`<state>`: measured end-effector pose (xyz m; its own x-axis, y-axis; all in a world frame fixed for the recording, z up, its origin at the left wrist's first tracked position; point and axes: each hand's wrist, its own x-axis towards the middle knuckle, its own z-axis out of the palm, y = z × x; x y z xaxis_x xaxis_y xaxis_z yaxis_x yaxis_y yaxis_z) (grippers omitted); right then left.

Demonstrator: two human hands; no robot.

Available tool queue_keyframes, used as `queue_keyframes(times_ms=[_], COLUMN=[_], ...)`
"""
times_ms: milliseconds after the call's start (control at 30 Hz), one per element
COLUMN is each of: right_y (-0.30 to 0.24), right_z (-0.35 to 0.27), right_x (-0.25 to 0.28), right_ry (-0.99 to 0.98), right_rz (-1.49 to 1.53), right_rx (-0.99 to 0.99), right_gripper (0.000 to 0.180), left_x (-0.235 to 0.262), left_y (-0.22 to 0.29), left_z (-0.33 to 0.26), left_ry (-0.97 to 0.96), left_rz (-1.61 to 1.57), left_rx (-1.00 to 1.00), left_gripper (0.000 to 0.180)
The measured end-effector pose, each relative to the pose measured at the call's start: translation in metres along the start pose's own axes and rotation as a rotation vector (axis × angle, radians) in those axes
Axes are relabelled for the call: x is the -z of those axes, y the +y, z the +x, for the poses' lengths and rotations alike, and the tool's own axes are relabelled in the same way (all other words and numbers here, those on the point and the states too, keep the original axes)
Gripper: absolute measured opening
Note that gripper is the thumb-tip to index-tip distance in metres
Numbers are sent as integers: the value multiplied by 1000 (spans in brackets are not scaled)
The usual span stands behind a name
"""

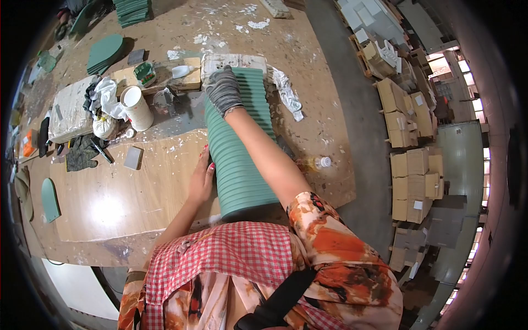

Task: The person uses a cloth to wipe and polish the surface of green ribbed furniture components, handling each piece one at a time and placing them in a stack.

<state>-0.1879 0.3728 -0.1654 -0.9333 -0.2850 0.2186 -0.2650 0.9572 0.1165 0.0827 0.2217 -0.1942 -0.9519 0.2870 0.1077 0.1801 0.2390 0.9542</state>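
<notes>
A long row of green boards (239,165) with rounded ends stands packed face to face on the table in front of me. My right hand (224,91), in a grey glove, reaches across the row to its far left part. Its fingers curl over the boards there. Bare and with painted nails, my left hand (202,179) rests along the row's near left side, fingers stretched out against the edges. Behind the far end of the row lies a paint-stained white block (212,61).
Left of the row stand a white cup (136,108), a small grey block (133,158) and a dark glove (82,153). A single green board (50,200) lies at the far left. A bottle (322,163) and a crumpled cloth (286,94) are on the right. Cardboard boxes (410,165) stand beyond the aisle.
</notes>
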Motion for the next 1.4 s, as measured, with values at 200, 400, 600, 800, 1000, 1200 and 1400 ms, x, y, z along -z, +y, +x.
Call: queue_keyframes(times_ms=[200, 400, 600, 800, 1000, 1200, 1400], right_y=[49, 66, 131, 99, 83, 68, 5], right_z=[-16, -61, -89, -89, -89, -81, -59], right_x=[6, 63, 63, 67, 86, 52, 65], right_ry=[116, 348, 275, 347, 292, 293, 378], right_rz=[541, 558, 5, 1175, 1003, 877, 590], right_rx=[-213, -408, -292, -537, -606, -494, -228], right_gripper=[22, 17, 18, 28, 19, 8, 19], left_x=[4, 15, 5, 10, 11, 7, 11], left_y=[6, -6, 1, -2, -7, -1, 0], left_z=[-2, -12, -4, -6, -9, -4, -6], left_ry=[12, 51, 18, 29, 42, 21, 25], left_rz=[-7, 15, -6, 4, 12, -2, 11], left_rx=[-4, 32, 1, 6, 21, 13, 37], left_gripper=[54, 54, 54, 53, 54, 54, 55])
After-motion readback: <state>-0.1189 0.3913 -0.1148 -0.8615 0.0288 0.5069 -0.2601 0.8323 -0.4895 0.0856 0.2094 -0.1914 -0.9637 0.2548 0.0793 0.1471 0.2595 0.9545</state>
